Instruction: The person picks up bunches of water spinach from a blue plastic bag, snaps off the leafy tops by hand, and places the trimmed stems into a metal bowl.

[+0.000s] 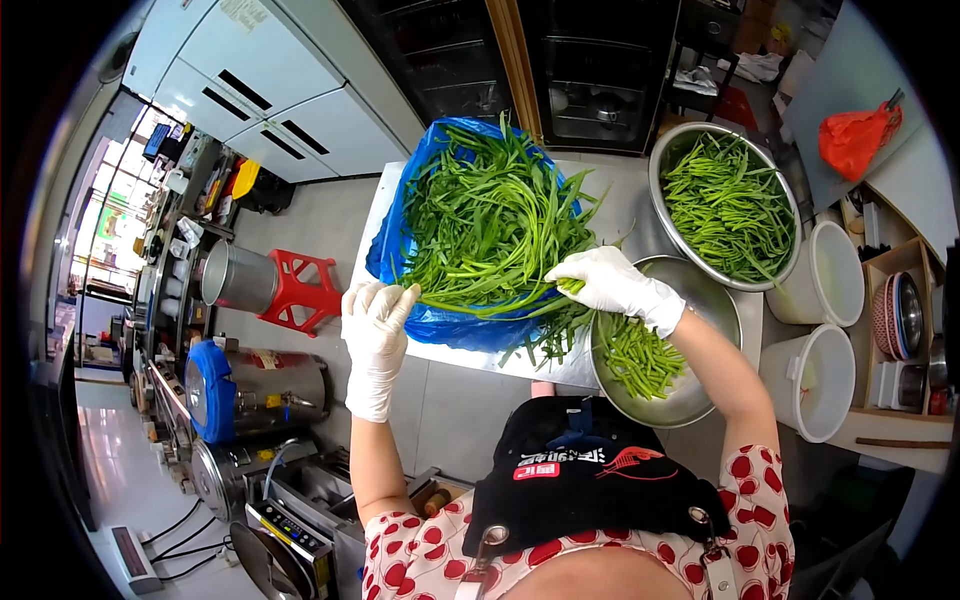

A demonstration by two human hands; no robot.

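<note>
White gloves cover both hands. My left hand (377,326) pinches one end of a long green stem (480,308) at the left of a blue plastic bag (480,335). That stem stretches to the right toward my other hand. Long leafy greens (487,217), which look like water spinach, fill the bag. My right hand (611,281) closes around short stem pieces (571,285) at the bag's right side. Just below it, cut stem pieces (641,356) lie in a steel bowl (712,322). Loose leaves (551,337) rest between bag and bowl.
A larger steel basin (660,195) of greens stands behind the bowl on the metal table (487,362). Two white buckets (802,382) are at the right. A red plastic stool (300,292), a metal pot (240,277) and a large steel drum (277,386) stand left.
</note>
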